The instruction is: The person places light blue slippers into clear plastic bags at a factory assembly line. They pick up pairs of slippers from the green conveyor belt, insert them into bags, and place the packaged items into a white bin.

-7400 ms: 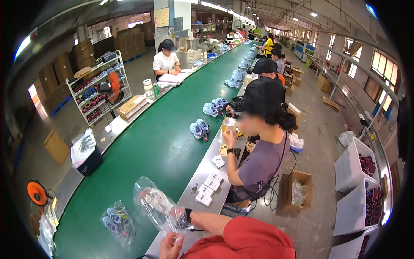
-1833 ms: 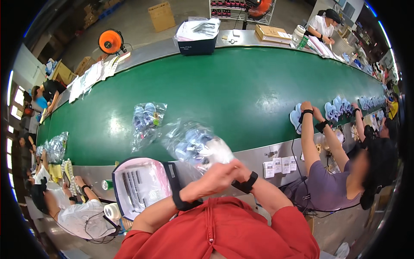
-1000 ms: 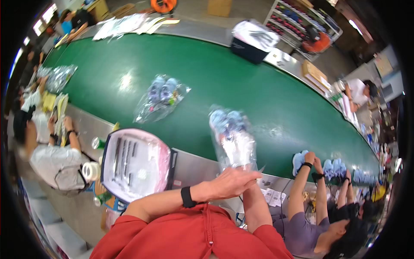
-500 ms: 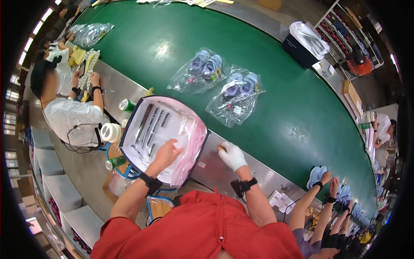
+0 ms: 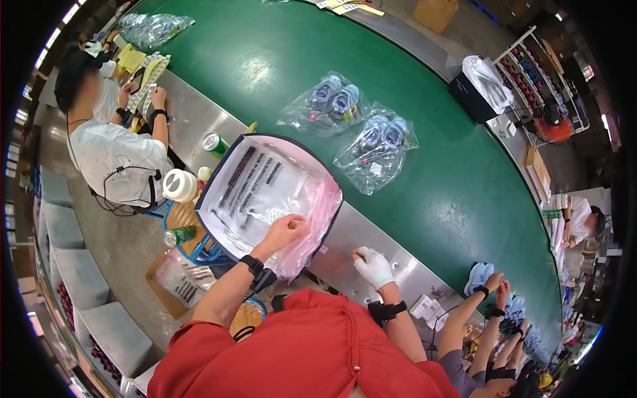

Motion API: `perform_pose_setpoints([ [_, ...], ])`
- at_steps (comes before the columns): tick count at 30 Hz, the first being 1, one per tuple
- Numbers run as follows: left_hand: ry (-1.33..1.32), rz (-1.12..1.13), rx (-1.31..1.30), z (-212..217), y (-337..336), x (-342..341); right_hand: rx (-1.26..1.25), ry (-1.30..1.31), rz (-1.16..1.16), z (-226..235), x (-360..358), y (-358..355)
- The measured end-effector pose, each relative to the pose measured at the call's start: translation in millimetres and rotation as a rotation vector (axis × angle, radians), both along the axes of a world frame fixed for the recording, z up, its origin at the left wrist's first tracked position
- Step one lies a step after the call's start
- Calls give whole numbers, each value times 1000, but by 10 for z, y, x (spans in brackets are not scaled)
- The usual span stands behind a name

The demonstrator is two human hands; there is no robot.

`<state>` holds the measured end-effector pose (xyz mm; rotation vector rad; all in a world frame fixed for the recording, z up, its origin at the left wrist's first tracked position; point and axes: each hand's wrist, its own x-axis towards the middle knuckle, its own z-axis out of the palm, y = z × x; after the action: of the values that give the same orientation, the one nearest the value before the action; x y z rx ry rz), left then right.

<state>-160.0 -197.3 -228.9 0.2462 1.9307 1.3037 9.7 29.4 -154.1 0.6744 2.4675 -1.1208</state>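
A dark-rimmed box (image 5: 205, 219) stands open at the table's near edge, holding a stack of clear plastic bags (image 5: 265, 182) with dark print. Their gathered edges look pink along the right side. My bare left hand (image 5: 285, 233) is over that stack, its fingers closed together beside the pink edges; whether a bag is pinched in them is hidden. To the right of the box, my right hand (image 5: 373, 268), in a white glove with bare fingertips, is curled closed above the metal table edge (image 5: 342, 249). Anything inside it is too small to make out.
Two bagged pairs of light-blue shoes (image 5: 335, 99) (image 5: 380, 138) lie on the green belt (image 5: 438, 192). Green cans (image 5: 214, 144) and a white jug (image 5: 179, 186) stand left of the box. Co-workers sit left (image 5: 119, 156) and right (image 5: 474, 331). A dark box (image 5: 474, 93) is across the belt.
My left hand has moved toward the pink bag edges, and its spread fingers have closed. My right hand stays curled, slightly lower in view. The whole view has shifted, moving the box rightward.
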Motion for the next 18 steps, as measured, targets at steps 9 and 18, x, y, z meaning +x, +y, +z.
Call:
perform_pose_setpoints([
  [9,175,15,-170,16,208,-59,-4,-23,32,39,-51,-201],
  [18,26,193,87,-304,-28,-182,26,-23,-2,47,-14,-200],
])
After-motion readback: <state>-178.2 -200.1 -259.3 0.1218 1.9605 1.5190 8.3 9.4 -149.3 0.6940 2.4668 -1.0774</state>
